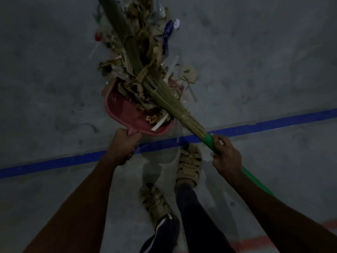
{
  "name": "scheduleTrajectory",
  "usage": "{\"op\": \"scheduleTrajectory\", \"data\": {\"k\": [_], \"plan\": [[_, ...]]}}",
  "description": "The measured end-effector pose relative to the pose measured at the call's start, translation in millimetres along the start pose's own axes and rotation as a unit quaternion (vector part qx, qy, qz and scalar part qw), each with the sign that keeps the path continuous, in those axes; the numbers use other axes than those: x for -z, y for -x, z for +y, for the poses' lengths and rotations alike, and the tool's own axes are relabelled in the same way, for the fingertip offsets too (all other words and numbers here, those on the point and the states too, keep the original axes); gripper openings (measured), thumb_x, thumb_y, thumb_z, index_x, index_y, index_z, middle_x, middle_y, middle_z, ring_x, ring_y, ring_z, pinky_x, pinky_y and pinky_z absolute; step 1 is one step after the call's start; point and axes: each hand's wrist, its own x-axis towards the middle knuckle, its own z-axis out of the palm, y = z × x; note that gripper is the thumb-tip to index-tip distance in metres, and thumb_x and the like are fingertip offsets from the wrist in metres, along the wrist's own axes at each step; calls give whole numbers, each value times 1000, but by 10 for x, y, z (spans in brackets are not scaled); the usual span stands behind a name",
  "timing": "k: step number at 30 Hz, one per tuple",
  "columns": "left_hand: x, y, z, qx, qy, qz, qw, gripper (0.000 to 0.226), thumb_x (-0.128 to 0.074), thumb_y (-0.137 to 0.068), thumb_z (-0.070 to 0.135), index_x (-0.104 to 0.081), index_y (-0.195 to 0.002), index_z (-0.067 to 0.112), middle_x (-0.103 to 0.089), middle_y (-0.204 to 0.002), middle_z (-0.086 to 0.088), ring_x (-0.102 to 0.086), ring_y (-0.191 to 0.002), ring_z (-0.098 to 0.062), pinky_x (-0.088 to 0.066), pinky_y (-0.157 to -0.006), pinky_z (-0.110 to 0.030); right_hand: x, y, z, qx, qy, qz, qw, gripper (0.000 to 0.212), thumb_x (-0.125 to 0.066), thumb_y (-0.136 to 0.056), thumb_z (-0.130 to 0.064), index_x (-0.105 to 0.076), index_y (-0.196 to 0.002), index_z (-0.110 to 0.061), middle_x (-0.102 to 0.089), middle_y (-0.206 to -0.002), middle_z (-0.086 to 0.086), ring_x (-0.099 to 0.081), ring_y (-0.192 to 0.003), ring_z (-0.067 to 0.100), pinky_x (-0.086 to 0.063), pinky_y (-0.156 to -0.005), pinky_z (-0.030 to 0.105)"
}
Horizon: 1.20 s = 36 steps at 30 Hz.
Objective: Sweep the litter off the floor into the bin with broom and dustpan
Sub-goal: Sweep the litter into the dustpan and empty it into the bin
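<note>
A pink dustpan (120, 108) rests on the grey floor, its mouth facing away from me, partly filled with brown paper scraps. My left hand (124, 145) grips its handle at the near end. A grass broom (160, 92) lies diagonally across the pan and over a long pile of litter (140, 39) stretching away up the frame. My right hand (226, 157) holds the broom's green handle (209, 141) just below the bristles. No bin is in view.
A blue tape line (273, 123) crosses the floor just behind the dustpan. My two feet in tan sandals (189, 165) stand near it. A red line (255, 241) shows at the lower right. Loose scraps (187, 73) lie right of the pan.
</note>
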Motion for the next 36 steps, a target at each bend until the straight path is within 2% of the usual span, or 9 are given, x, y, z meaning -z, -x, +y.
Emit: {"op": "scheduleTrajectory", "data": {"k": [2, 6, 11, 16, 22, 27, 30, 32, 36], "plan": [[83, 240, 172, 1, 7, 3, 1000, 39, -59, -94, 14, -44, -58, 12, -36, -40, 1, -33, -33, -15, -27, -39, -20, 234, 48, -145, -3, 8, 4, 1000, 69, -80, -63, 0, -58, -128, -9, -56, -129, 6, -65, -80, 33, -42, -52, 26], [423, 859, 483, -4, 22, 3, 1000, 36, -60, -94, 14, -44, -62, 11, -36, -44, -2, -34, -34, -15, -27, -36, -19, 824, 204, -564, -7, 16, 8, 1000, 69, -79, -64, 0, -58, -129, -10, -54, -129, 5, -64, -76, 34, -45, -50, 30], [925, 1708, 757, 2, 35, 7, 999, 32, -59, -93, 14, -45, -65, 12, -36, -48, -4, -33, -36, -14, -26, -39, -20, 1644, 546, -1210, -5, 38, 8, 999, 71, -82, -63, -1, -60, -130, -10, -57, -129, 6, -65, -75, 31, -40, -53, 25], [1431, 2744, 911, -10, 60, -3, 998, 34, -58, -94, 14, -42, -63, 14, -33, -49, -3, -31, -41, -14, -25, -42, -22, 2429, 1082, -1860, 11, 45, -3, 999, 67, -80, -64, -1, -61, -128, -10, -56, -130, 3, -64, -76, 28, -34, -56, 22], [1788, 3964, 914, -1, 108, 7, 994, 23, -60, -91, 16, -50, -72, 11, -37, -51, -5, -34, -41, -16, -26, -38, -21, 3169, 1719, -2494, 39, 61, -2, 997, 68, -82, -62, 0, -62, -126, -13, -45, -127, -6, -63, -68, 30, -30, -51, 23], [1980, 4721, 819, -7, 171, 43, 984, 21, -59, -95, 17, -49, -77, 14, -37, -55, -5, -34, -36, -10, -26, -36, -19, 3671, 1954, -2869, 103, 82, 5, 991, 66, -83, -63, -1, -64, -125, -12, -58, -126, 5, -64, -71, 31, -38, -54, 25], [2054, 5095, 704, -5, 203, 86, 975, 29, -56, -96, 17, -43, -70, 15, -34, -51, -2, -32, -34, -10, -24, -36, -16, 3891, 2011, -3024, 164, 91, 1, 982, 59, -78, -70, -3, -63, -127, -11, -56, -128, 5, -62, -68, 29, -45, -49, 30], [2072, 5293, 639, 4, 211, 111, 971, 34, -57, -96, 19, -41, -66, 17, -34, -48, 0, -31, -32, -10, -24, -37, -16, 4001, 2017, -3092, 202, 92, -7, 975, 62, -76, -71, -2, -61, -131, -11, -53, -130, 4, -61, -69, 26, -49, -50, 34], [1876, 5685, 467, 11, 262, 160, 951, 36, -58, -92, 19, -40, -61, 18, -33, -45, 0, -30, -31, -13, -24, -42, -17, 4099, 2016, -3077, 279, 90, -53, 955, 68, -75, -70, -1, -57, -135, -12, -51, -131, 4, -61, -68, 26, -45, -51, 31]]}}
